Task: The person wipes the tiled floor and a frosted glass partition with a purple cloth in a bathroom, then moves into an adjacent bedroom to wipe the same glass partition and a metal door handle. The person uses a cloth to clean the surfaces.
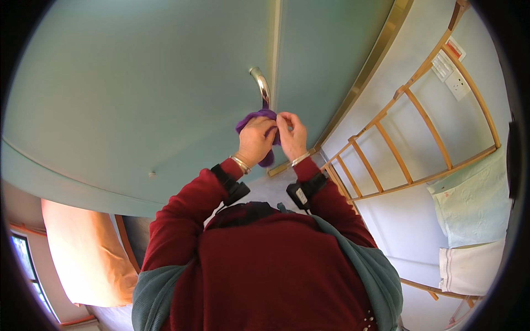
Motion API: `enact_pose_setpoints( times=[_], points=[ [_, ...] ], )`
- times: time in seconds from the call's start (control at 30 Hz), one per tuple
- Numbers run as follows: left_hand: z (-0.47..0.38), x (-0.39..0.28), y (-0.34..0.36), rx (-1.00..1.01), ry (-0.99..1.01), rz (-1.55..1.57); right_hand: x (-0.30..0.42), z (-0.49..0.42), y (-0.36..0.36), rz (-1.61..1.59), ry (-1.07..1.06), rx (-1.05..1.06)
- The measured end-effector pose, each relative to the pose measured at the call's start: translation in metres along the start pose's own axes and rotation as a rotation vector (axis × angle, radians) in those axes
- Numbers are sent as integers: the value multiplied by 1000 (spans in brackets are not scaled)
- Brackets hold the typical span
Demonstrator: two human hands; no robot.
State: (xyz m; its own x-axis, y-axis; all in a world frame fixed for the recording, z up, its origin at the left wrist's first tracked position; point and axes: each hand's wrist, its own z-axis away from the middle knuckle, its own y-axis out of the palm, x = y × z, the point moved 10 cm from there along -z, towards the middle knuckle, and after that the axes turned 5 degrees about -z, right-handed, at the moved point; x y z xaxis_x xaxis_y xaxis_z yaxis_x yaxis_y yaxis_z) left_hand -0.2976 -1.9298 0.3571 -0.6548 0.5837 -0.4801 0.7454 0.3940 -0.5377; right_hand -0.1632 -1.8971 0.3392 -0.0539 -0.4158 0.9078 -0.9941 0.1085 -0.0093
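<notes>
A curved metal door handle (261,85) is fixed to a pale green door (145,95), beside its vertical edge strip. My left hand (255,138) holds a purple cloth (256,115) around the lower part of the handle; some of the cloth hangs below the fingers. My right hand (292,132) is close beside it on the right, its thumb and forefinger pinched together at the cloth's edge. What lies between those fingertips is too small to tell. The lower end of the handle is hidden behind the cloth and the hands.
On the right a wooden ladder-like rack (383,155) runs along the wall, with a pale green towel (472,202) and a white towel (472,267) hung on it. Wall switches (442,66) and a socket (458,85) are behind it. An orange cloth (83,256) hangs at the lower left.
</notes>
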Motion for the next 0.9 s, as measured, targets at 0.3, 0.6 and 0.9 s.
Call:
enact_pose_setpoints(
  times=[0.3, 0.6, 0.9],
  points=[
    [93, 53, 21, 405, -931, 874, -62, 80, 30, 8, 227, 311],
    [117, 53, -89, 209, -765, 583, 12, -22, 31, -146, -165, -80],
    [176, 78, -117, 193, -909, 551, -144, 29, 37, 282, 164, 140]
  ],
)
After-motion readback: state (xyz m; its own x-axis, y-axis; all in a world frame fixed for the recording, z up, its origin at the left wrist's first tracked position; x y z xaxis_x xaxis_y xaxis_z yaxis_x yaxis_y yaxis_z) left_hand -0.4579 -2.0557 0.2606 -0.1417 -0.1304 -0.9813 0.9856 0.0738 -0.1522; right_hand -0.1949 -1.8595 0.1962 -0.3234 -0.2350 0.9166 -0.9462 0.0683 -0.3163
